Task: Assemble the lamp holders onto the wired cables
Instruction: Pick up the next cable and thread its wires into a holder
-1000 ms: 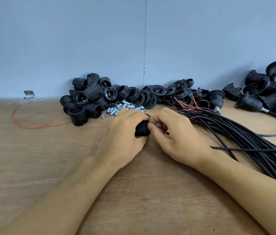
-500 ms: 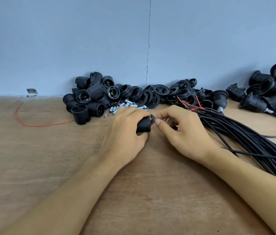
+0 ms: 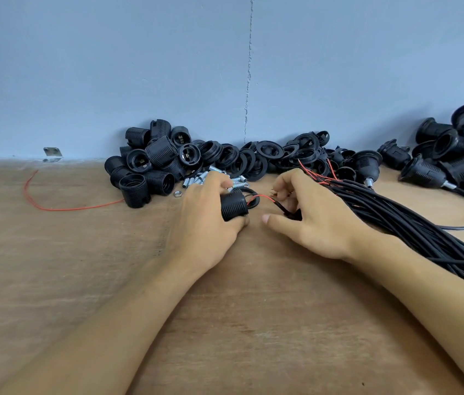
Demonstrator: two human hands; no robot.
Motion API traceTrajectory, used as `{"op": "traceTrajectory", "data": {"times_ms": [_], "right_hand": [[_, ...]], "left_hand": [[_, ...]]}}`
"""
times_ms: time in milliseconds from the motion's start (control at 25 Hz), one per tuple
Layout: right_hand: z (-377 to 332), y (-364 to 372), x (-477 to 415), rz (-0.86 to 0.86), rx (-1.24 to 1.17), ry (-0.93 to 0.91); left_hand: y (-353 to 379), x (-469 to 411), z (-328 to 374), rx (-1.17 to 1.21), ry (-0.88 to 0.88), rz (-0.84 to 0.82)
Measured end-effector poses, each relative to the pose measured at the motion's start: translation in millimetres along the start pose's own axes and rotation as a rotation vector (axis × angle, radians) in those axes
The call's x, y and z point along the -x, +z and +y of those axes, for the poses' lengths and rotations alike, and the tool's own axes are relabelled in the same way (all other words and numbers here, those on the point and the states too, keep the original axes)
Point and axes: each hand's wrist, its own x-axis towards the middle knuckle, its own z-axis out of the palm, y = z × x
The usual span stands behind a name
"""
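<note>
Your left hand grips a ribbed black lamp holder. Its fingers curl over the top and the thumb sits under it. That keeps the holder low over the desk, with its end turned toward your right hand.

The right fingers curl round the end of 1 black cable, the thumb stretched out free. A red wire arcs from the cable end across the gap to the holder's end. I judge that you steady the holder this way so the leads can be fed into it.

The cable bundle lies just right of your right fingers. The loose holders and threaded metal tubes lie just beyond your left fingers, all placed for an easy reach.

0.5 s ago your right fingertips were up against the holder's end. Now they have drawn off to the right, a gap has opened, and the red wire shows across it. Your left grip looks unchanged.
</note>
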Motion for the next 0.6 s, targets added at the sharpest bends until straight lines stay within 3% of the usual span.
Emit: {"op": "traceTrajectory", "data": {"times_ms": [160,280,600], "right_hand": [[2.7,-15.6,-5.1,-0.225,0.071,0.126],[8.3,-31.5,-7.5,-0.265,0.042,0.215],[13.0,-15.9,4.8,0.085,-0.323,0.104]], "left_hand": [[-0.3,-2.8,-3.3,0.096,-0.050,-0.015],[-2.4,-4.6,-2.1,0.140,-0.047,-0.021],[-4.4,-0.4,4.0,0.235,-0.078,0.009]]}}
